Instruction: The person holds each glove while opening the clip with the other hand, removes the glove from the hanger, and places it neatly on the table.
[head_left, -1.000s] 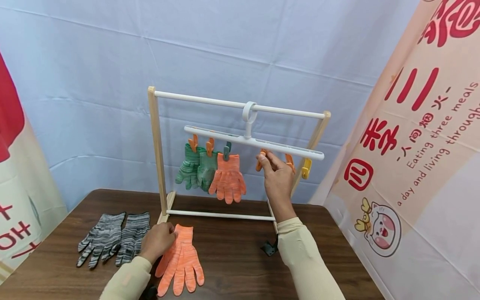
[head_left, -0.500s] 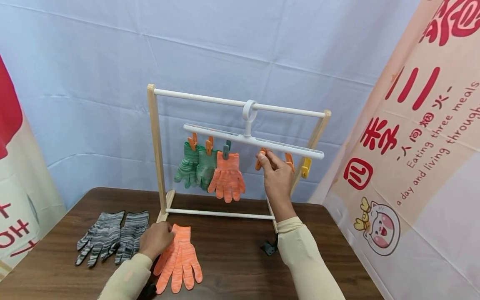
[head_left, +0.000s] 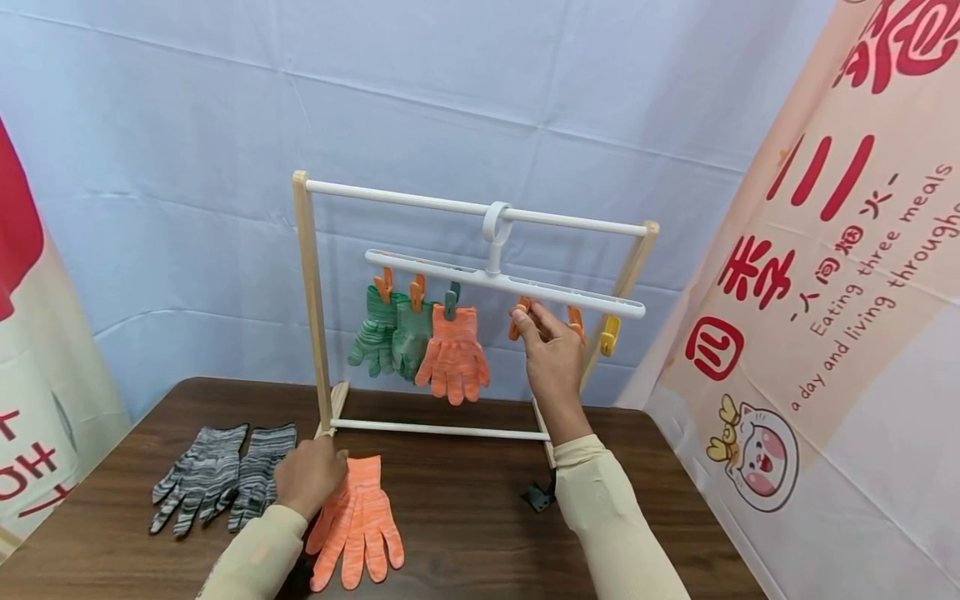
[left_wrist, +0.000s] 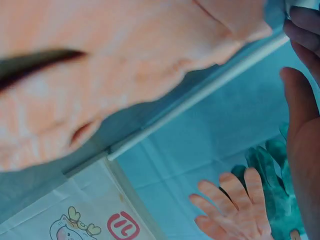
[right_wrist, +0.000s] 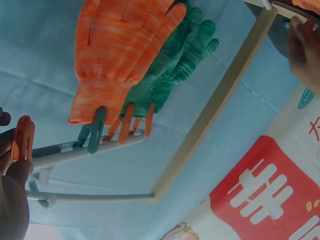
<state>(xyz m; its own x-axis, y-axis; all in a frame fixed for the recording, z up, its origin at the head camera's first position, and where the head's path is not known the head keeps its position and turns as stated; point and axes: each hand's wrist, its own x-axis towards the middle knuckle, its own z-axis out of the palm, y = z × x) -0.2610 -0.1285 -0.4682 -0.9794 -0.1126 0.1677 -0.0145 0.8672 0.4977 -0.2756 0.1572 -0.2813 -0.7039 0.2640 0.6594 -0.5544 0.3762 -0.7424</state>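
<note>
My right hand pinches an orange clothespin just under the white hanger, right of its centre stem. Left of it, clothespins hold two green gloves and an orange glove, fingers down. My left hand is low by the left foot of the rack, beside the cuff of an orange glove lying on the table. In the left wrist view its thumb stands apart from the fingers, with no object visible between them. Whether the fingertips touch the rack is hidden.
The wooden rack carries the hanger on its white top rod. Another orange clothespin and a yellow clothespin hang at the hanger's right end. Two grey striped gloves lie at the table's left. A small black object lies at right.
My left hand's thumb has come away from the cuff of the orange glove on the table. My right hand keeps its pinch on the orange clothespin, nearly still.
</note>
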